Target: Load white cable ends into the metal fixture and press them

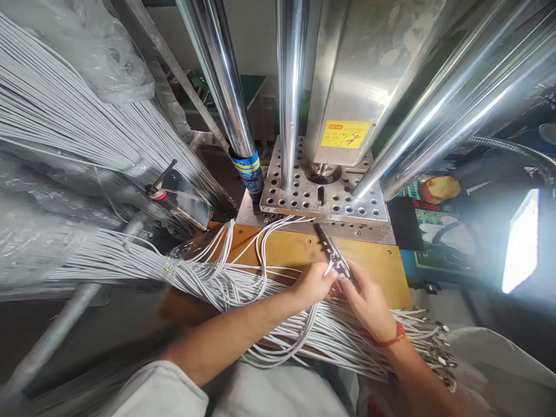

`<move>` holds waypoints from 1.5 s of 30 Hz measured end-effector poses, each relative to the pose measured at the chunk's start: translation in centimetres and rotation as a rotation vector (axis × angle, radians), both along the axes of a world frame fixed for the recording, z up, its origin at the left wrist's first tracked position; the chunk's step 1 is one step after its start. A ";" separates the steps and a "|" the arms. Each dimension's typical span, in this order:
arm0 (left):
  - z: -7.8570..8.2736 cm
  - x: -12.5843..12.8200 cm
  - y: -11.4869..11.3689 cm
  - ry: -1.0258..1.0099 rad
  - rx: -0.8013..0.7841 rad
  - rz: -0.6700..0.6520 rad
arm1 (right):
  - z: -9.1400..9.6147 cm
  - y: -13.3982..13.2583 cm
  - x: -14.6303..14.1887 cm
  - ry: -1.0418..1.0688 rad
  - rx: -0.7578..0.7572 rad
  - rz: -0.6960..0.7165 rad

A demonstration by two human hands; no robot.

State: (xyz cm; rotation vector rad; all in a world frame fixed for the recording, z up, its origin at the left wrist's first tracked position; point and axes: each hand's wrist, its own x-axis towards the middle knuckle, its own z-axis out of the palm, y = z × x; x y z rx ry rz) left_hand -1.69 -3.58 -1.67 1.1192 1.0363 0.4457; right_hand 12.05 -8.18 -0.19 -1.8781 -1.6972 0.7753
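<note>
Head view, left to right: a fan of thin white cables (pixel 65 104) slopes down from the upper left under crumpled clear plastic sheeting (pixel 108 58). A second bundle of loose cables (pixel 226 284), round, smooth and pale grey-white, crosses an amber-coloured board (pixel 295 249) and runs on under both forearms. Behind it stands a spray can (pixel 248 171) with a blue and yellow label, beside polished chrome columns (pixel 221 75) and a steel platen (pixel 321 197) drilled with rows of holes.

At the centre, the left hand (pixel 315 284) is closed in a pinch, thumb and forefinger on the near end of a narrow metal strip (pixel 332 252). The strip lies on the board with its long axis slanting away from the person, up and leftward to the platen's edge. The right hand (pixel 367 301), a red cord (pixel 393 337) at its wrist, grips that same near end from the other side, fingers curled. Both hands touch the strip; its far end lies well ahead of them. What sits in the strip is too small to tell.

Further right, cable ends with small metal connectors (pixel 438 347) spill off, and a bright work lamp (pixel 523 240) glares.
</note>
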 end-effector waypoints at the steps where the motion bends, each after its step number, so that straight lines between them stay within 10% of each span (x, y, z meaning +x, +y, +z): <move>1: 0.1 -0.3 0.3 0.006 0.038 0.041 | 0.1 0.1 0.2 0.019 -0.017 -0.011; 5: 1.1 -1.2 1.3 0.019 -0.074 0.162 | -0.2 0.4 0.8 0.069 -0.010 -0.055; 24: -0.7 -0.1 1.9 0.211 0.063 -0.149 | -1.1 0.3 1.1 0.128 -0.069 -0.041; 45: 1.0 0.5 1.7 0.176 -0.145 -0.068 | -1.5 0.0 1.0 0.188 -0.037 -0.077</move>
